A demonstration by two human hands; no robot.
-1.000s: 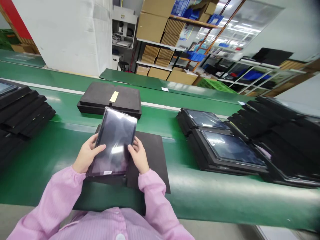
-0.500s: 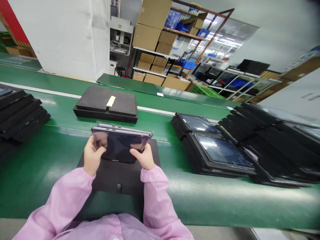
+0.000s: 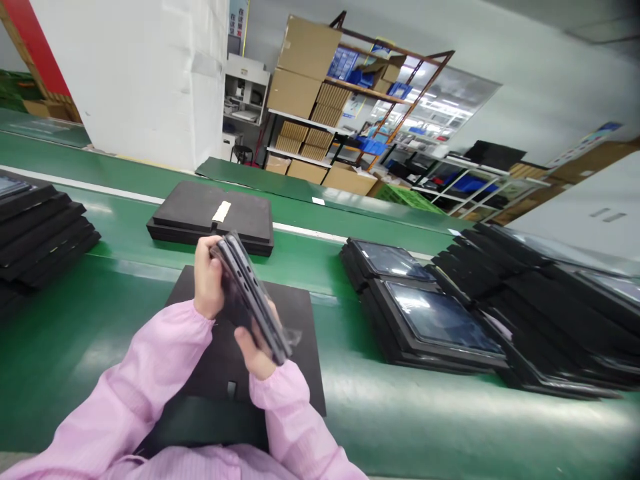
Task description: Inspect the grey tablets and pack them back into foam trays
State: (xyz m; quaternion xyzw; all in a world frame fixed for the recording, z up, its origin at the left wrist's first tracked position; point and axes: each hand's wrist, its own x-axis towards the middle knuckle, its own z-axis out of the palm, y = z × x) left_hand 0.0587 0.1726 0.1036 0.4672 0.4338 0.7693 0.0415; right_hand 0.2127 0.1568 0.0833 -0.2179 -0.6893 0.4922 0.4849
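I hold a dark tablet (image 3: 250, 293) wrapped in clear film, turned on edge so its side with small slots faces me. My left hand (image 3: 207, 277) grips its upper end with curled fingers. My right hand (image 3: 255, 353) grips the lower end from beneath. Both hands are above a flat black foam pad (image 3: 295, 347) lying on the green conveyor belt (image 3: 125, 293) in front of me. Pink sleeves cover both arms.
A stack of black foam pads with a yellow tape strip (image 3: 210, 217) lies further back. Foam trays holding tablets (image 3: 430, 320) sit to the right, with more black trays (image 3: 545, 280) beyond. Another black stack (image 3: 40, 233) is at left. Shelves of cardboard boxes (image 3: 310, 87) stand behind.
The tablet went from lying flat face-up in my hands to tilted up, then rotated on edge. My left hand rose to its top end and my right dropped to its bottom.
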